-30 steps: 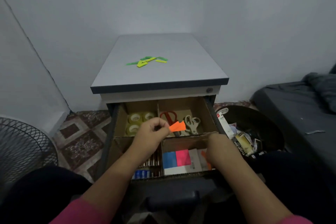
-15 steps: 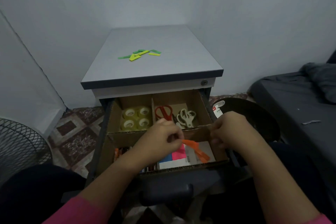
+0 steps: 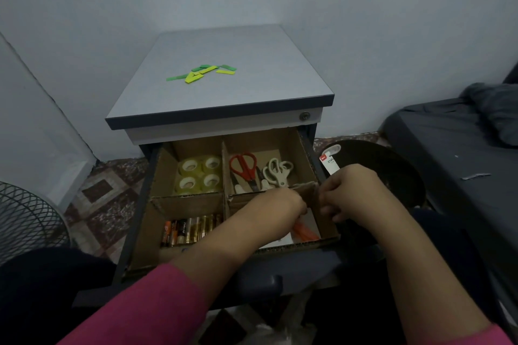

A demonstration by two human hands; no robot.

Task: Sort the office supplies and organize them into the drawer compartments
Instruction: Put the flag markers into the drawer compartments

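Lower centre of the frame: the left hand (image 3: 280, 204) reaches into the near right compartment of the open cardboard-lined drawer (image 3: 145, 232), fingers curled over orange paper flags (image 3: 304, 232); whether they are gripped cannot be told. The right hand (image 3: 347, 190) pinches the brown cardboard divider (image 3: 309, 193). Near left compartment: gold and black batteries (image 3: 190, 230). Far compartments: clear tape rolls (image 3: 199, 173), then red-handled scissors (image 3: 244, 166) and white-handled scissors (image 3: 279, 172). Upper centre: green and yellow flags (image 3: 201, 73) on the grey counter (image 3: 266, 78).
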